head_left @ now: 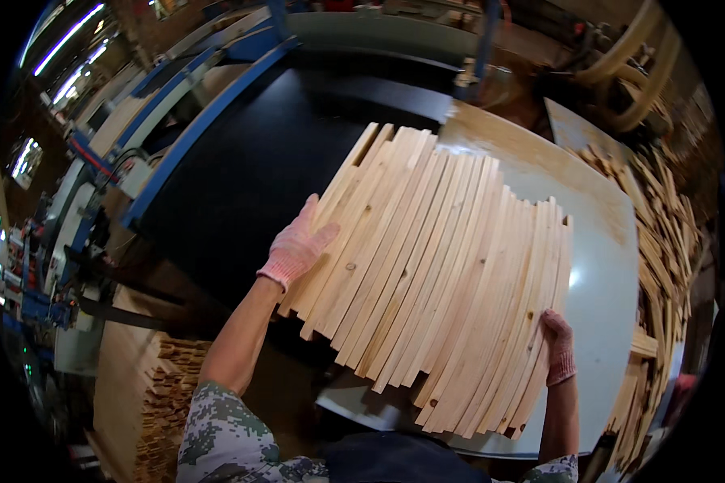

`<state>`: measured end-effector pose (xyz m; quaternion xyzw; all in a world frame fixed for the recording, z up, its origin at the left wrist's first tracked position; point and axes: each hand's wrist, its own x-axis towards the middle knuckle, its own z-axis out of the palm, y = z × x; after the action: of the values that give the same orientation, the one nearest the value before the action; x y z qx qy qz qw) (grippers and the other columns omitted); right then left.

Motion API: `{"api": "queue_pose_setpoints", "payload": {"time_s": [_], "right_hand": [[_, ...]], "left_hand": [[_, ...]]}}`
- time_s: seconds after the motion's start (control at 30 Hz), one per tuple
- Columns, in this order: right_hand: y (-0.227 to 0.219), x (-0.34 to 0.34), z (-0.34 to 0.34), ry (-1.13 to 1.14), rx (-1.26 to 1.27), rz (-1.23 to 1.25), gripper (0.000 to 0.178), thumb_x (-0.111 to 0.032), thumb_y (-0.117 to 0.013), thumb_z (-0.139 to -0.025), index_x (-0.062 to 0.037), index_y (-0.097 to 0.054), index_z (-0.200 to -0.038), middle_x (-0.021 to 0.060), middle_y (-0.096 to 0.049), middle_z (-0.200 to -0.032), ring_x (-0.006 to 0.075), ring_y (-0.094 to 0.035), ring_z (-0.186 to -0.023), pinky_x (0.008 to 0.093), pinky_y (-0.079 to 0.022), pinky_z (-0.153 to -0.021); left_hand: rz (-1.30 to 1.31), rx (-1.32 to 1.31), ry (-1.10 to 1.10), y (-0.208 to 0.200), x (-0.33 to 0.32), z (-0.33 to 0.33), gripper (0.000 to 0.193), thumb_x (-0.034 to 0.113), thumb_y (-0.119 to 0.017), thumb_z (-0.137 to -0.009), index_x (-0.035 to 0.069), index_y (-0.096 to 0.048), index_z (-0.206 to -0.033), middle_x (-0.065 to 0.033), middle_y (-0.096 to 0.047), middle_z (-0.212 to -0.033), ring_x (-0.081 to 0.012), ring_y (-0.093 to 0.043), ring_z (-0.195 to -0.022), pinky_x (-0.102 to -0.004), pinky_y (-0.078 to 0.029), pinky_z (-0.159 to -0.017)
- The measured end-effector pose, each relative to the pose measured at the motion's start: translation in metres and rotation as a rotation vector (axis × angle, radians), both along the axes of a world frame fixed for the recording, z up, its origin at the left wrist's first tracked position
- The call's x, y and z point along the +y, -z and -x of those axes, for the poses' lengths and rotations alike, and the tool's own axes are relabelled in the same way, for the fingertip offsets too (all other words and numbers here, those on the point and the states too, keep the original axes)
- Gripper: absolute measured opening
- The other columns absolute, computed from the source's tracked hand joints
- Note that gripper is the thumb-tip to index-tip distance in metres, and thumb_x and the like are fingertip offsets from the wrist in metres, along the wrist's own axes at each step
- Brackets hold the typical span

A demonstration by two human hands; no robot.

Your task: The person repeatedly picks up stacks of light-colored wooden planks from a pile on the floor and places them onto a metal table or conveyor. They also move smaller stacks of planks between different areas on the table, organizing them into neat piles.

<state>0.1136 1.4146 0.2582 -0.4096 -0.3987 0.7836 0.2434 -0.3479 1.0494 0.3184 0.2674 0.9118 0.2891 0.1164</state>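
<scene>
Clearly, your left hand (295, 248), in a pink knit glove, is unclenched, its fingers stretched along the left edge of the wooden slats (427, 282) and its thumb reaching over their top. Your right hand (559, 346), gloved likewise, sits at the opposite edge, fingers bent against the outermost slat; whether it truly grips the wood, you cannot tell from this view.

Between your hands, the slats lie side by side in one broad sheet, slanting away from you, with uneven ends and a few dark knots. They cover part of a glossy pale tabletop (600, 274), which has a brown patch toward its far end, while their left side reaches over toward a black surface (250, 145).

Beyond that, a blue frame rail (209, 133) runs along the left of the black surface. Low on your left, near your camouflage sleeve (225, 435), stands a stack of wood (169, 402). Past the tabletop on your right, loose strips (660, 233) lie in a jumbled heap, with thick tan hoses (620, 60) farther off.
</scene>
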Motion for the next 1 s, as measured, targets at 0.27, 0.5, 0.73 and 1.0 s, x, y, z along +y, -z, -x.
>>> {"api": "queue_pose_setpoints", "payload": {"time_s": [0.27,0.5,0.73,1.0], "right_hand": [[-0.020,-0.154,0.216,0.012,0.080,0.055,0.020,-0.014,-0.071,-0.088,-0.0028,-0.069,-0.105,0.0022,-0.072,-0.099,0.0163,-0.068,-0.094,0.0328,-0.055,-0.094],[-0.014,-0.274,0.409,-0.013,-0.004,-0.055,0.025,-0.020,-0.076,-0.088,-0.0050,-0.072,-0.108,0.0040,-0.073,-0.102,0.0204,-0.069,-0.097,0.0368,-0.056,-0.095],[-0.018,-0.363,0.561,-0.103,0.049,-0.054,0.041,-0.015,-0.072,-0.091,-0.0022,-0.062,-0.129,0.0068,-0.070,-0.110,0.0199,-0.068,-0.097,0.0340,-0.056,-0.093],[-0.060,-0.361,0.558,-0.378,-0.554,-0.491,0.057,-0.049,-0.063,-0.101,-0.0006,-0.059,-0.130,0.0152,-0.072,-0.116,0.0234,-0.069,-0.107,0.0386,-0.054,-0.095]], "left_hand": [[0.130,0.095,-0.030,-0.004,-0.133,0.202,0.093,0.063,-0.064,-0.096,0.012,-0.033,-0.167,-0.0255,-0.059,-0.147,-0.0400,-0.059,-0.134,-0.0470,-0.047,-0.112],[0.437,0.166,-0.135,-0.028,-0.236,0.353,0.092,0.066,-0.054,-0.100,0.011,-0.030,-0.169,-0.0245,-0.043,-0.164,-0.0400,-0.047,-0.147,-0.0485,-0.035,-0.122],[0.567,0.332,-0.224,-0.002,-0.300,0.456,0.096,0.070,-0.040,-0.104,0.002,-0.022,-0.169,-0.0222,-0.016,-0.177,-0.0376,-0.014,-0.164,-0.0502,-0.007,-0.133],[0.454,0.611,-0.160,0.059,-0.336,0.501,0.086,0.063,-0.049,-0.104,-0.002,-0.041,-0.160,-0.0261,-0.034,-0.170,-0.0413,-0.030,-0.158,-0.0528,-0.019,-0.130]]}}
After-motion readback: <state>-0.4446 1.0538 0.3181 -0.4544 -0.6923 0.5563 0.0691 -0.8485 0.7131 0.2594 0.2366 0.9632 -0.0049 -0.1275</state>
